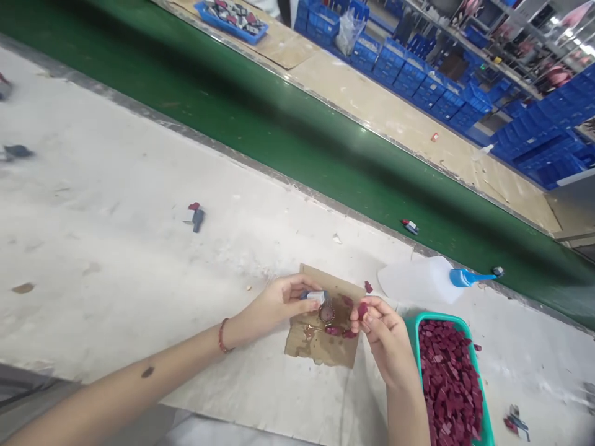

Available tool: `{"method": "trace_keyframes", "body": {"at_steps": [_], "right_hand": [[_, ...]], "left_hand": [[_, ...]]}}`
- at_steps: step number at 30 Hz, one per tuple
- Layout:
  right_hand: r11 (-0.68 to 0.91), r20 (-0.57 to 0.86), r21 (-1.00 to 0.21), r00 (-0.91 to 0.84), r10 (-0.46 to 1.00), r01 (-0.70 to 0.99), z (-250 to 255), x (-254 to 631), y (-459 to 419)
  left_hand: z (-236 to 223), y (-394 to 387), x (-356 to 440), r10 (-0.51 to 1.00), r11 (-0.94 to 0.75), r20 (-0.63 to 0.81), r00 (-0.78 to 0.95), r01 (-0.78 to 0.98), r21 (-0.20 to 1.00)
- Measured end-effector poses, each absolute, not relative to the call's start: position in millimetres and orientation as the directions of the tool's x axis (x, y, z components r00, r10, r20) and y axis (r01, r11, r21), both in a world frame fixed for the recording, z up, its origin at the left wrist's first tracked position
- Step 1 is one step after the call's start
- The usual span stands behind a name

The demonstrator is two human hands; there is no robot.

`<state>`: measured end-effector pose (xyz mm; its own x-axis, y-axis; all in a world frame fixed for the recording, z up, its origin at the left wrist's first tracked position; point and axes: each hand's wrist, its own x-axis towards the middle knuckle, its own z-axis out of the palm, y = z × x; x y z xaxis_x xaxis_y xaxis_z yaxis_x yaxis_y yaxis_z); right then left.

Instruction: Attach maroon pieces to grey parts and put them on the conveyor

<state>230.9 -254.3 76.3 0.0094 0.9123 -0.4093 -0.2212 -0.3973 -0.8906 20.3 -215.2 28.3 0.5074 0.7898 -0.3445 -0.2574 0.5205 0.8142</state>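
Note:
My left hand (297, 297) is closed on a small grey and white plastic part (316, 297), held over the left side of a piece of brown cardboard (302, 347). Between the fingertips of my right hand (383, 328) is a small dark red plastic piece (362, 310), at the cardboard's right edge. The two held parts are apart. Several more red pieces (333, 331) lie on the cardboard, which has wet-looking stains and a small round object (326, 313) on it. A teal bin (486, 409) full of red pieces stands right of my right hand.
A white squeeze bottle (418, 279) with a blue nozzle lies behind the bin. Assembled parts sit on the white table (116, 248) and on the green conveyor belt (279, 130). Beyond it are a blue tray (232, 25) of parts and stacked blue crates (390, 65).

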Motion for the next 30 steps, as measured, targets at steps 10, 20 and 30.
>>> {"method": "trace_keyframes", "body": {"at_steps": [10, 20, 30], "right_hand": [[-0.269, -0.263, -0.961, 0.092, 0.96, 0.063, 48, 224, -244], [-0.06, -0.071, -0.836, 0.002, 0.997, 0.545, 42, 217, -256], [0.093, 0.01, -0.758, -0.131, 0.991, 0.646, 36, 214, -257]], "left_hand": [[27, -220, 19, 0.808, 0.405, -0.22, 0.546, -0.244, 0.881], [21, -229, 17, 0.927, 0.015, -0.056, 0.37, 0.112, 0.994], [20, -230, 18, 0.909, -0.037, -0.031, 0.415, 0.155, 0.987]]}}
